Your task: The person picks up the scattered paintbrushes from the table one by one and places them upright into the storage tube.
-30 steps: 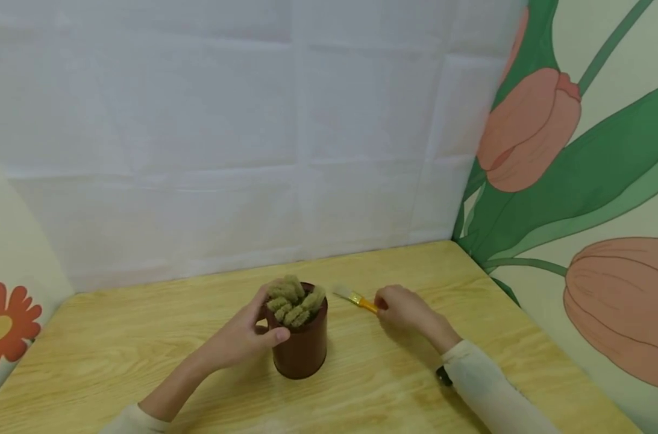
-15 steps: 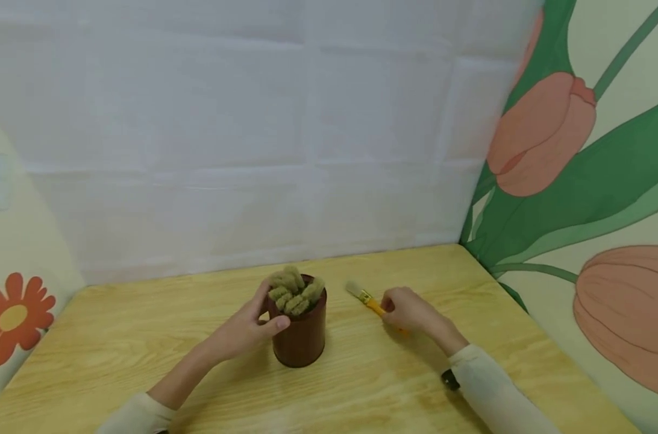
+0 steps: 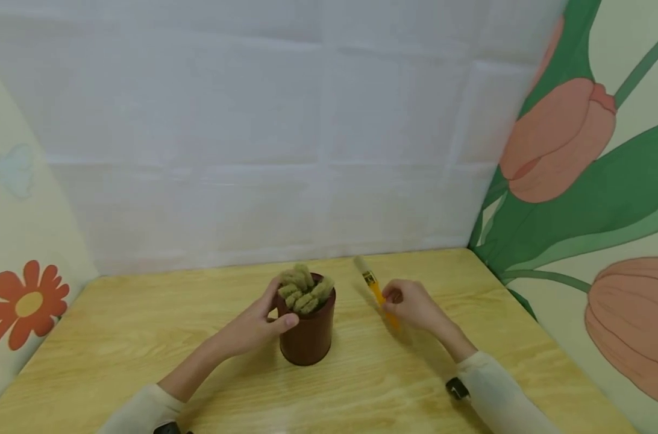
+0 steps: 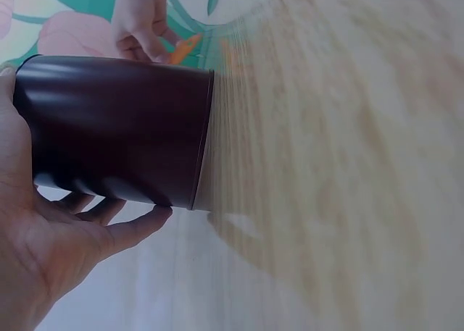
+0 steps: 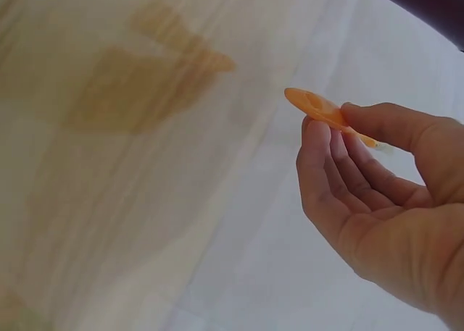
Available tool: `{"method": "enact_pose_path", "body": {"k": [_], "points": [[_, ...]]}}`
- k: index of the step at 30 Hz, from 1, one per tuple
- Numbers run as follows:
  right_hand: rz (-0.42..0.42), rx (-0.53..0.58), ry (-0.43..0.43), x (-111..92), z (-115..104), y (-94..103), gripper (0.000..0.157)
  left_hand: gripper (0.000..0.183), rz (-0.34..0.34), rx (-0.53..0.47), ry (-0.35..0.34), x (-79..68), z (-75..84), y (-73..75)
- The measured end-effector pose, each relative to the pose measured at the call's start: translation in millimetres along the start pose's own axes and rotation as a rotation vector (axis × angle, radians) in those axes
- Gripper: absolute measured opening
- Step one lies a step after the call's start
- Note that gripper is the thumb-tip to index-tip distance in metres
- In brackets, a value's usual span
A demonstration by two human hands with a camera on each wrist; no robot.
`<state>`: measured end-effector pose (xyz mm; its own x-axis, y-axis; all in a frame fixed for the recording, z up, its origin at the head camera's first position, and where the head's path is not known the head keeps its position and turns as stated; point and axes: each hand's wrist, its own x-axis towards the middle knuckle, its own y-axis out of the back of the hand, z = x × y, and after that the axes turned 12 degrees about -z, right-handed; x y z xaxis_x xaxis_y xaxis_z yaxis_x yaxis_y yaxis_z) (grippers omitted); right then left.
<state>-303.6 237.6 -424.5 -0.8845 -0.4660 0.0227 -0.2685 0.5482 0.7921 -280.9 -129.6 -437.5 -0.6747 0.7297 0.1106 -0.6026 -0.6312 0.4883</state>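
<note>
A dark brown cylindrical pot point(image 3: 306, 340) stands upright on the wood-grain table, with fuzzy olive-green pieces point(image 3: 303, 293) filling its mouth. My left hand point(image 3: 253, 325) holds the pot from the left, thumb near the rim at the front and fingers spread along its side; the left wrist view shows those fingers point(image 4: 130, 231) against the wall. To the right of the pot, my right hand point(image 3: 414, 306) pinches the orange handle of a flat paintbrush point(image 3: 376, 291) between thumb and fingers. The pale bristles point toward the back, and the handle's tail point(image 5: 308, 103) hangs above the tabletop, over its shadow.
The yellow wood-grain table point(image 3: 144, 337) ends at the back against a creased white sheet point(image 3: 209, 132). Painted flower walls close in both sides: pink tulips point(image 3: 562, 144) on the right, a red flower point(image 3: 28, 304) on the left.
The paintbrush has turned in my right hand, from pointing left to pointing mostly toward the back. My left hand keeps its hold on the pot. The head view has shifted slightly left.
</note>
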Motion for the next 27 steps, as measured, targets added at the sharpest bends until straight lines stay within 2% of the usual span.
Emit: {"method": "enact_pose_path", "body": {"k": [15, 22, 27], "points": [[0.188, 0.044, 0.153, -16.6, -57.6, 10.2, 0.014, 0.064, 0.020, 0.016, -0.006, -0.6, -0.2, -1.6], [0.266, 0.128, 0.185, -25.6, -81.9, 7.2, 0.017, 0.072, 0.026, -0.008, -0.002, 1.1, 0.6, -3.3], [0.323, 0.175, 0.243, -28.6, -97.7, 2.2, 0.018, 0.076, 0.028, -0.027, 0.006, 0.5, 0.9, -3.8]]}}
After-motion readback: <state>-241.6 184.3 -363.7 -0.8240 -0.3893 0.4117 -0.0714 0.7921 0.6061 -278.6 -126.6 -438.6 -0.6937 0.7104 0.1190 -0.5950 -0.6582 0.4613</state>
